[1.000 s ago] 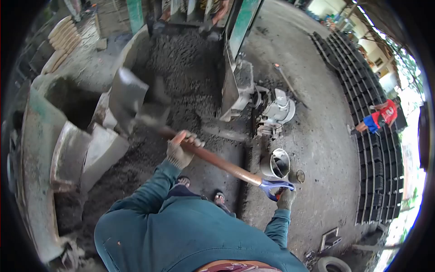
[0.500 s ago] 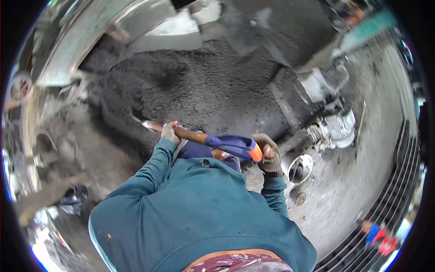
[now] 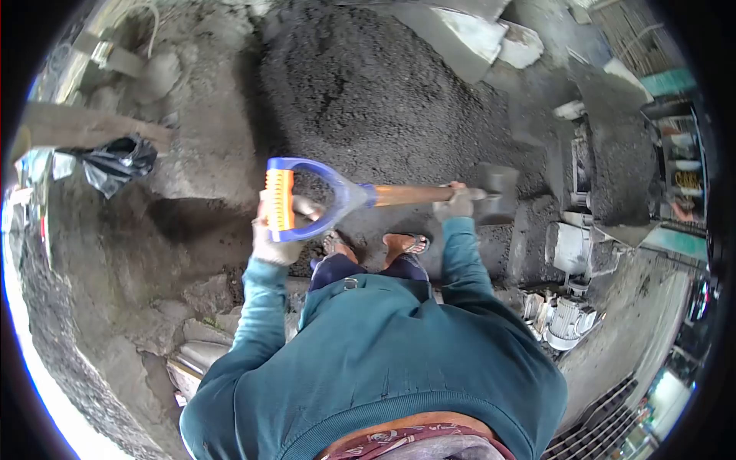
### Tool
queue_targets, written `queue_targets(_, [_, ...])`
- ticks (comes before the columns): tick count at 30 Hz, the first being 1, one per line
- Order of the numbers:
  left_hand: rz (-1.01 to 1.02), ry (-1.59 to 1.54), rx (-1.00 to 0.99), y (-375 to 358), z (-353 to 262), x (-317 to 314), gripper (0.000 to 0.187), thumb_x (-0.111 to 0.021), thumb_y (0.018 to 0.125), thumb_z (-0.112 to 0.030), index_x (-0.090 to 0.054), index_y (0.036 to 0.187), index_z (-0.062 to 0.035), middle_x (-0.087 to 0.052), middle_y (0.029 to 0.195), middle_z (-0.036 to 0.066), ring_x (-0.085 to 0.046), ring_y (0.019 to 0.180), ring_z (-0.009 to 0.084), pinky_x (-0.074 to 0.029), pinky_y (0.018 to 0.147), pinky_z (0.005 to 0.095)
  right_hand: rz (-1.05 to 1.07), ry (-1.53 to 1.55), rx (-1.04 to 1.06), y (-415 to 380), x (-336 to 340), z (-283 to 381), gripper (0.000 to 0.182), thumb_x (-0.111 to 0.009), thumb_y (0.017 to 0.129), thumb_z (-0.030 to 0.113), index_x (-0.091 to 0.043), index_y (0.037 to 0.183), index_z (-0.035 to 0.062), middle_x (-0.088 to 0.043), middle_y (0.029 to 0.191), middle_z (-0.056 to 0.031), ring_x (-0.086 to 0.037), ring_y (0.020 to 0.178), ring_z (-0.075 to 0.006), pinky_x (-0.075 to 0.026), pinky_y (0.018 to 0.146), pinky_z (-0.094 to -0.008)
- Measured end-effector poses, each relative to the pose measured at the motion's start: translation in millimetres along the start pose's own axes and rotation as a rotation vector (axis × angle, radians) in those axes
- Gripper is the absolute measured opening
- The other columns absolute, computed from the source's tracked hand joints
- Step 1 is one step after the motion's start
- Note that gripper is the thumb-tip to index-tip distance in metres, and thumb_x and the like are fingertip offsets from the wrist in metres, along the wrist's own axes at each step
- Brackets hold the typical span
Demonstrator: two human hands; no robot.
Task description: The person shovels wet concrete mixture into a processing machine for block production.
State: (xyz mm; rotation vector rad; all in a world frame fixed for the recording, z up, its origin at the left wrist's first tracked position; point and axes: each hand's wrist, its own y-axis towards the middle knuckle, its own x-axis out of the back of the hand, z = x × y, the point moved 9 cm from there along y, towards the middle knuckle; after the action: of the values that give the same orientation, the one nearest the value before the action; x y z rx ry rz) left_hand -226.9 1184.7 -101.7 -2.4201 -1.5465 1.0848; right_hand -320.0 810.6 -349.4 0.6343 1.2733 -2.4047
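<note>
A shovel with a wooden shaft lies across in front of me, its blade to the right. My left hand, in a pale glove, is closed at the orange-and-blue D-handle; some fingers show through the loop. Lower on the shaft, close to the blade, my gloved right hand is wrapped round the wood. The grey blade is blurred, over the edge of a heap of dark, grainy material. Below the shaft my sandalled feet stand on the ground.
A motor sits on the right, with a white-topped block above it. A black plastic bag lies by a wooden plank on the left. Pale slabs border the heap at the back, and a metal grating is at lower right.
The shovel has turned end for end, its blade going from left to right. My hands have swapped places: left now at the D-handle, right on the shaft. My view has turned too.
</note>
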Motion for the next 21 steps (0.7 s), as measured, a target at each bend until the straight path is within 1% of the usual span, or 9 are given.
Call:
queue_targets(1, [-0.060,-0.461,-0.061,-28.2,-38.8,7.6,0.052,-0.060,0.092,-0.050,-0.060,0.111,-0.0023,-0.066,0.092,0.015,-0.066,0.083,0.0307,-0.053,0.084,0.0512,0.006,-0.021,0.061,8.1,-2.8,10.1,0.018,-0.060,0.089,0.014,-0.056,0.104,0.0044,-0.059,0.094,-0.0097,-0.060,0.087,-0.0261,-0.056,0.081,-0.0429])
queue_targets(3, [-0.126,-0.237,-0.064,-44.0,-41.8,42.4,0.053,-0.063,0.089,-0.051,-0.062,0.110,-0.0022,-0.066,0.089,0.013,-0.067,0.080,0.0297,-0.052,0.088,0.0485,0.027,-0.108,0.111,13.9,-21.2,14.3,0.016,-0.061,0.089,0.011,-0.055,0.103,0.0039,-0.057,0.093,-0.0082,-0.060,0.086,-0.0259,-0.056,0.080,-0.0429])
queue_targets(5, [-0.296,0.021,0.001,-46.3,-24.5,78.5,0.028,-0.067,0.090,-0.028,-0.060,0.100,-0.0035,-0.065,0.081,0.011,-0.066,0.067,0.0257,-0.056,0.068,0.0401,0.032,-0.220,0.121,24.3,-41.0,11.6,0.014,-0.061,0.089,0.010,-0.055,0.100,0.0037,-0.057,0.088,-0.0067,-0.060,0.083,-0.0262,-0.056,0.079,-0.0421])
queue_targets(9, [-0.453,-0.242,0.091,-57.7,71.1,158.0,0.021,-0.064,0.092,-0.027,-0.059,0.094,-0.0072,-0.055,0.067,0.004,-0.055,0.055,0.0192,-0.050,0.053,0.0362,0.108,-0.242,-0.203,43.1,-70.4,-81.4,0.012,-0.052,0.095,0.018,-0.053,0.086,0.0094,-0.057,0.075,-0.0057,-0.059,0.071,-0.0266,-0.053,0.072,-0.0430])
queue_targets(11, [-0.745,-0.432,0.128,-106.6,146.0,206.1,0.028,-0.063,0.094,-0.040,-0.064,0.108,-0.0150,-0.051,0.068,0.000,-0.051,0.054,0.0153,-0.046,0.049,0.0351,0.000,-0.450,-0.390,41.5,-42.2,-166.6,0.016,-0.050,0.096,0.022,-0.050,0.084,0.0125,-0.055,0.072,-0.0048,-0.059,0.066,-0.0271,-0.053,0.067,-0.0433])
queue_targets(12, [-0.998,-0.440,0.077,-151.3,190.0,234.1,0.029,-0.057,0.097,-0.041,-0.058,0.084,-0.0148,-0.046,0.061,-0.001,-0.042,0.049,0.0128,-0.034,0.042,0.0289,-0.122,-0.640,-0.530,48.1,13.3,-231.0,0.014,-0.052,0.095,0.023,-0.049,0.083,0.0155,-0.053,0.070,-0.0030,-0.057,0.061,-0.0251,-0.053,0.065,-0.0417])
queue_targets(14, [-1.352,-0.563,0.243,-278.4,275.7,260.8,0.037,-0.058,0.093,-0.052,-0.056,0.079,-0.0182,-0.041,0.059,-0.005,-0.037,0.046,0.0104,-0.026,0.039,0.0299,0.049,-0.618,-0.640,19.6,93.8,-354.6,0.012,-0.055,0.094,0.022,-0.052,0.083,0.0173,-0.053,0.068,-0.0040,-0.058,0.059,-0.0243,-0.050,0.058,-0.0404])
queue_targets(16, [-1.709,-0.457,0.439,-351.3,264.3,213.5,0.036,-0.060,0.090,-0.052,-0.058,0.081,-0.0175,-0.041,0.059,-0.003,-0.039,0.048,0.0126,-0.029,0.044,0.0310,0.023,-0.831,-1.060,-104.5,119.1,-414.1,0.021,-0.050,0.095,0.015,-0.053,0.075,0.0119,-0.057,0.068,-0.0099,-0.059,0.062,-0.0278,-0.049,0.056,-0.0434])
queue_targets(21, [-1.479,0.264,0.469,-371.5,221.1,207.7,0.034,-0.063,0.089,-0.047,-0.062,0.088,-0.0123,-0.050,0.066,0.000,-0.049,0.056,0.0167,-0.044,0.058,0.0317,-0.022,-0.834,-1.097,-157.0,99.5,-414.7,0.012,-0.049,0.097,0.021,-0.054,0.089,0.0135,-0.054,0.065,-0.0108,-0.056,0.056,-0.0294,-0.051,0.056,-0.0478])
